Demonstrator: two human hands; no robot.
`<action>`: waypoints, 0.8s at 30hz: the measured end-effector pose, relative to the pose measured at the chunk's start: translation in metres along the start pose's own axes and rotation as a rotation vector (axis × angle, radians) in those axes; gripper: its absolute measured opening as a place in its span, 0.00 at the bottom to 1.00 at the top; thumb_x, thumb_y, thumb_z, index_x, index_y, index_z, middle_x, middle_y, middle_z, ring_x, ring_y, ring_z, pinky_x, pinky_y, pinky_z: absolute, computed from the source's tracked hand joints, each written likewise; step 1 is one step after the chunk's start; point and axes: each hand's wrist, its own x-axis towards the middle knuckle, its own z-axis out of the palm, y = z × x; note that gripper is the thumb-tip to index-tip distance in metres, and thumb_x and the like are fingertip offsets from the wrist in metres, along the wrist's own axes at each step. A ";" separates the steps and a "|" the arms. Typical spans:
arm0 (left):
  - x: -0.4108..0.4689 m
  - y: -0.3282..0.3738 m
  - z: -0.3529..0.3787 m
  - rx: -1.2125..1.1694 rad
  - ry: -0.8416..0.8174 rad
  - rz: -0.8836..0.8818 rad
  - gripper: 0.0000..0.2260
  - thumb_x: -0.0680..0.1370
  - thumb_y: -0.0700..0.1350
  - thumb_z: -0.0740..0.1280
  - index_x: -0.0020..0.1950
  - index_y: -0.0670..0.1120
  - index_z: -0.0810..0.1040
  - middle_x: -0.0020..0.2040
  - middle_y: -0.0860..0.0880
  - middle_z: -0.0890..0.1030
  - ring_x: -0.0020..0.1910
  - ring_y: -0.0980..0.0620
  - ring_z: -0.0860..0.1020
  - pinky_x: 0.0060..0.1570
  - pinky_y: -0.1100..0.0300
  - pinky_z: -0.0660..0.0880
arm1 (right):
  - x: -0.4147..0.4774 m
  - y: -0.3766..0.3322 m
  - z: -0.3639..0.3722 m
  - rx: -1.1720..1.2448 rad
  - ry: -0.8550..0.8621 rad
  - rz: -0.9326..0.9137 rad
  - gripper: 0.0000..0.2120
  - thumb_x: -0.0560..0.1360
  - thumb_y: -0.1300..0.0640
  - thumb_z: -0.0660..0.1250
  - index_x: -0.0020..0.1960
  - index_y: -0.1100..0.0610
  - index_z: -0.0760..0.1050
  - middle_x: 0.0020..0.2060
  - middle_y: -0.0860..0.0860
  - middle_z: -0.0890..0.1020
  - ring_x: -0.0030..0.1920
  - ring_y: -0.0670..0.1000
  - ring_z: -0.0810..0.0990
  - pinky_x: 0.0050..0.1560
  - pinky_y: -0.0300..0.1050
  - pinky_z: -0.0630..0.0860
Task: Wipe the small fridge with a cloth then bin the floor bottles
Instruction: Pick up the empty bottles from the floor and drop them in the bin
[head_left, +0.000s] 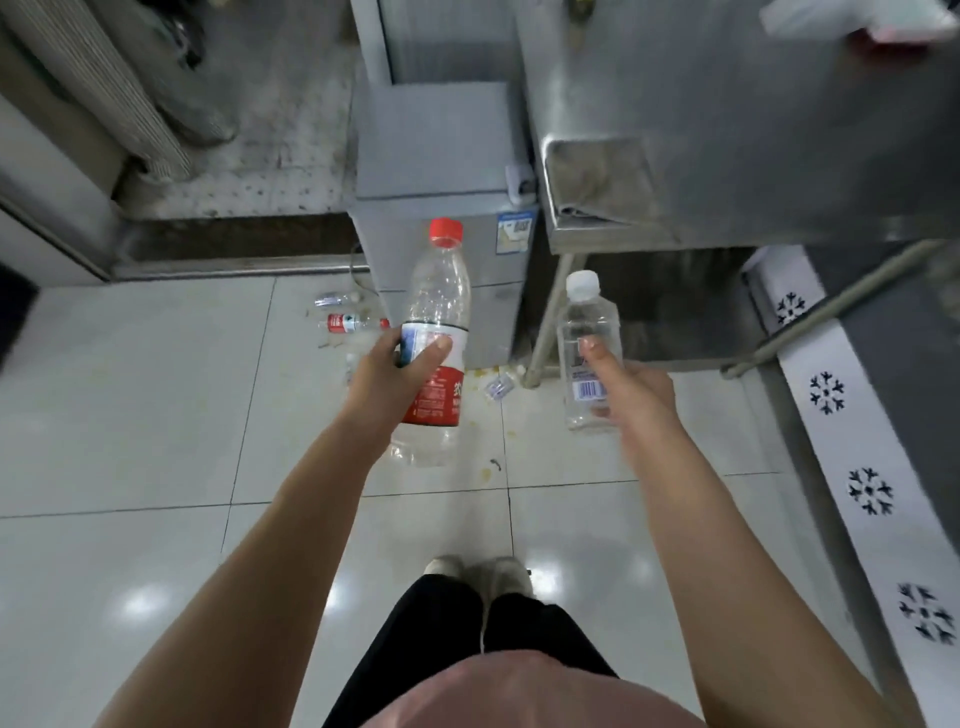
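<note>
My left hand (389, 364) grips a clear empty bottle with a red cap and red label (439, 291), held upright above the floor. In my right hand (631, 387) is a smaller clear bottle with a white cap (584, 322), thumb along its front. The small grey fridge (436, 156) stands straight ahead against the wall. A grey cloth (597, 176) lies on the corner of the steel table to its right. Two more bottles lie on the floor left of the fridge: a red-labelled one (348, 322) and a clear one (330, 300).
A steel table (727, 130) fills the upper right, its leg (545, 327) reaching the floor beside the fridge. A white panel with snowflake cut-outs (852, 441) runs along the right. Scraps and stains dot the tiles (501, 387) near the fridge. A raised ledge (234, 244) lies at upper left.
</note>
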 end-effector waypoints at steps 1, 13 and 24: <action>-0.007 0.004 -0.001 -0.002 -0.022 0.012 0.13 0.74 0.52 0.69 0.54 0.48 0.75 0.47 0.45 0.82 0.44 0.47 0.82 0.46 0.53 0.79 | -0.010 -0.004 -0.004 0.036 0.016 -0.009 0.15 0.70 0.45 0.72 0.37 0.56 0.74 0.37 0.53 0.79 0.34 0.50 0.77 0.36 0.42 0.76; -0.066 0.035 -0.053 0.034 -0.325 0.173 0.11 0.74 0.55 0.68 0.51 0.53 0.72 0.45 0.49 0.81 0.40 0.52 0.81 0.37 0.61 0.76 | -0.152 0.004 -0.005 0.298 0.342 -0.098 0.15 0.69 0.46 0.73 0.40 0.57 0.74 0.36 0.52 0.82 0.35 0.49 0.81 0.35 0.41 0.78; -0.159 0.037 -0.040 0.055 -0.615 0.216 0.20 0.72 0.55 0.70 0.59 0.48 0.73 0.50 0.47 0.80 0.43 0.49 0.81 0.36 0.59 0.76 | -0.307 0.076 -0.045 0.413 0.718 -0.027 0.18 0.69 0.42 0.71 0.44 0.58 0.77 0.40 0.56 0.82 0.41 0.56 0.81 0.41 0.46 0.78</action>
